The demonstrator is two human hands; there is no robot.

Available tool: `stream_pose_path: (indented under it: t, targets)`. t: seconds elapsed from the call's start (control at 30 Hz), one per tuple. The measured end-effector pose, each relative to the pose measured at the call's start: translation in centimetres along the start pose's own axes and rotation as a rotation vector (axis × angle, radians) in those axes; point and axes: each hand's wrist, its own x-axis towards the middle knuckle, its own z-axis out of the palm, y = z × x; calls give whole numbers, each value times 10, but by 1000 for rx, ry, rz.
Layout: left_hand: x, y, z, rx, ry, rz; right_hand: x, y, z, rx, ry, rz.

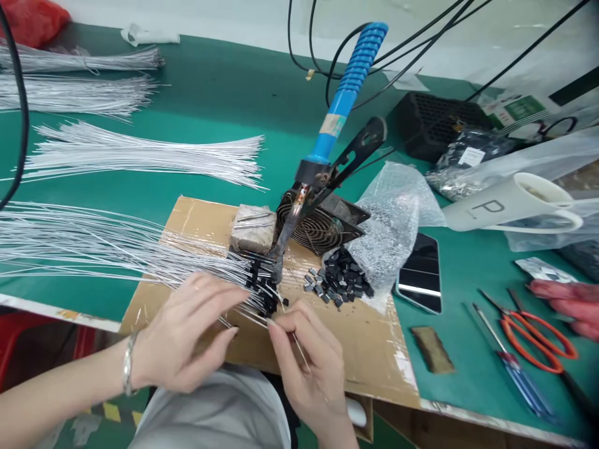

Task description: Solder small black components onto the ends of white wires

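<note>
My left hand (189, 337) hovers over the near side of a bundle of thin white wires (135, 246), fingers stretched out and thumb apart. A wire end shows between its thumb and fingers, but it does not look gripped. Thumb and forefinger of my right hand (309, 355) pinch a thin wire by its end; another thin strand slants across that palm. Small black connectors (264, 287) cluster at the wires' right ends. Right above them stands a soldering iron (346, 93) with a blue handle, its tip pointing down beside the cluster.
Cardboard (374, 362) covers the work area. Loose black pieces (344, 277) spill from a bubble-wrap bag (393, 212). Behind are a worn block (253, 227) and a round fan grille (318, 227). Rightward lie a phone (420, 274), a screwdriver (510, 362), orange-handled scissors (538, 337) and a mug (510, 202).
</note>
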Motion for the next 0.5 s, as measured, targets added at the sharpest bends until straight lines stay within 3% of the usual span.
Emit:
stream_pose_path:
  t: [0.13, 0.27, 0.4, 0.5]
  targets:
    - [16, 24, 15, -179, -88, -128, -3, 2, 3, -51, 30, -22]
    - [21, 24, 22, -308, -148, -360, -9, 6, 3, 13, 24, 78]
    - [23, 20, 23, -498, -163, -560, -13, 9, 5, 174, 16, 218]
    - [28, 19, 22, -603, -147, -672, -13, 12, 6, 428, 120, 398]
